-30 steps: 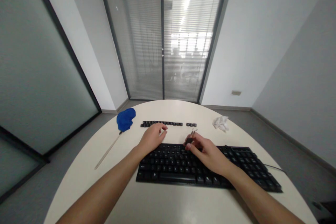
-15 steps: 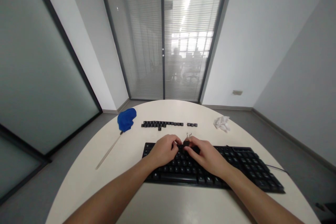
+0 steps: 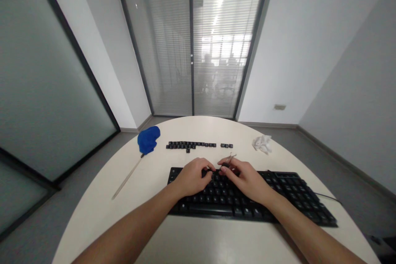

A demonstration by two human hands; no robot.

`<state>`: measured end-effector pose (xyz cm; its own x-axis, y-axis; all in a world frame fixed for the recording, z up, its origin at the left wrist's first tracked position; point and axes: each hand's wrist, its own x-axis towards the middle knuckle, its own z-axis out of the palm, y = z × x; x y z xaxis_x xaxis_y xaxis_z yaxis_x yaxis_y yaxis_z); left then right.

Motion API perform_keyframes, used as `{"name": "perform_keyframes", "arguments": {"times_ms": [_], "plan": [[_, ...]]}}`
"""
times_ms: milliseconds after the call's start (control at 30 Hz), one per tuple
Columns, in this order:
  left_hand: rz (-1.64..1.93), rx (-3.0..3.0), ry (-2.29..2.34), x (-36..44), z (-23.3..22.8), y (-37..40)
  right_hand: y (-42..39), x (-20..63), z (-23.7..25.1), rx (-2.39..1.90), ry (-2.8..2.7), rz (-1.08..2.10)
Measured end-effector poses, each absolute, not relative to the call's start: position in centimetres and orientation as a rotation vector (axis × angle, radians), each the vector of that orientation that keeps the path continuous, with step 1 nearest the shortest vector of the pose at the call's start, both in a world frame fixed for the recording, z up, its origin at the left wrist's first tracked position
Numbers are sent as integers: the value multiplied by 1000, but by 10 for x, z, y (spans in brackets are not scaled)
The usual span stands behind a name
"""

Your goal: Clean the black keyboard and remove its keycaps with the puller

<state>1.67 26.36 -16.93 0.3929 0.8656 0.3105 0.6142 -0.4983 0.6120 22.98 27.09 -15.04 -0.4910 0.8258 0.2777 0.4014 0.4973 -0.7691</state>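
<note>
A black keyboard [image 3: 213, 210] lies on the table under both hands. My right hand [image 3: 247, 177] is closed around a keycap puller [image 3: 225, 165], a small dark handle whose thin wire prongs point up and away from the keys. My left hand [image 3: 194, 177] rests over the upper left part of the keyboard, thumb and forefinger drawn together close to the puller. Whatever may be between those fingertips is too small to make out. Beyond the hands, loose black keycaps [image 3: 181, 145] lie in rows, with a short row of three keycaps [image 3: 227, 146] to their right.
At the left of the round pale table [image 3: 123, 222] lies a blue cloth [image 3: 149, 139] beside a thin light stick [image 3: 128, 176]. A crumpled white tissue [image 3: 262, 144] sits at the back right. The keyboard's cable [image 3: 328, 197] runs off to the right.
The puller has tilted in my right hand, its prongs swinging up and to the right, away from the keys. My left thumb and forefinger have shifted slightly right, towards the puller.
</note>
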Motion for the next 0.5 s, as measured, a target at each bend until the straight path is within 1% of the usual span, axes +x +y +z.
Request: {"name": "perform_keyframes", "arguments": {"times_ms": [133, 300, 500], "plan": [[857, 2321, 1172, 17, -168, 262, 276, 231, -153, -982, -2042, 959], [836, 2363, 1190, 17, -169, 262, 286, 234, -161, -988, -1942, 1125], [852, 2347, 1202, 17, -169, 262, 285, 233, -161, -1027, -1997, 1010]]}}
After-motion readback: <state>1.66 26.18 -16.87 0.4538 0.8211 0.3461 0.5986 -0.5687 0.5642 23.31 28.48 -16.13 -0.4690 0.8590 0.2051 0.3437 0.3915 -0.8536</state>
